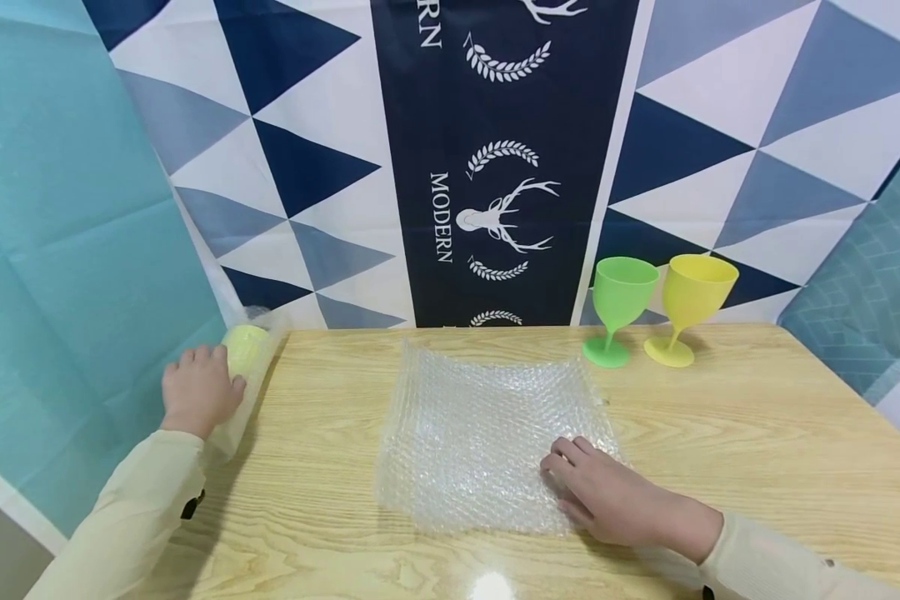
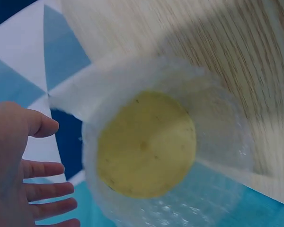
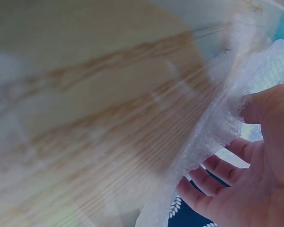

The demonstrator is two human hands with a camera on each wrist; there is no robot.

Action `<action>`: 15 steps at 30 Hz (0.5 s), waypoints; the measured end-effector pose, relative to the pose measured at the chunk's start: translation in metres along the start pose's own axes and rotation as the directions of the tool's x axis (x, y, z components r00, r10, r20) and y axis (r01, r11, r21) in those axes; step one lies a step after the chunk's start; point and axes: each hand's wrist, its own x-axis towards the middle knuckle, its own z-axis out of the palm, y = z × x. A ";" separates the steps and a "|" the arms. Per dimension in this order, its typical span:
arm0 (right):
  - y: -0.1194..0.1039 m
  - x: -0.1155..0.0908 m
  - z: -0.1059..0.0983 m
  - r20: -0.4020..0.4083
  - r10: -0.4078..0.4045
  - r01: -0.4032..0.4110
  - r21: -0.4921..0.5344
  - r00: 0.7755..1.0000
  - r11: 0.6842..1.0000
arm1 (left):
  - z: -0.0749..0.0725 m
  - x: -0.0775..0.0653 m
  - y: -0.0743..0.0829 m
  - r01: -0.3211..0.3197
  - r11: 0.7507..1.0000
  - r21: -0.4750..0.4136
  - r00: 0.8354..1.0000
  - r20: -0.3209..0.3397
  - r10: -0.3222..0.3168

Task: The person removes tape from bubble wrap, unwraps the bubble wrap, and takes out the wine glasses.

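Note:
At the far left, a round yellow thing is wrapped in clear bubble wrap. The left hand is beside this bundle. In the left wrist view the bundle's flat yellow disc faces the camera, and the left hand's fingers are spread apart, away from the disc. A clear sheet of bubble wrap lies flat in the middle of the table. The right hand rests at its lower right edge, fingertips on the sheet. In the right wrist view the fingers are loosely bent along the wrap's edge.
A green goblet and a yellow goblet stand upright at the back right of the wooden table. Behind the table hangs a patterned cloth. Teal cloth hangs along the left side.

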 end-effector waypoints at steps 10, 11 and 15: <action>0.000 -0.001 0.003 -0.006 0.006 -0.006 0.003 1.000 1.000 | 0.007 0.001 -0.021 0.089 0.986 -0.143 0.984 0.165 -0.065; 0.000 -0.001 0.003 -0.003 0.008 -0.008 0.005 1.000 1.000 | 0.007 0.001 -0.021 0.099 0.983 -0.157 0.981 0.179 -0.070; 0.001 0.000 0.003 -0.002 0.008 -0.008 0.002 1.000 1.000 | 0.009 0.002 -0.022 0.152 0.966 -0.211 0.963 0.253 -0.096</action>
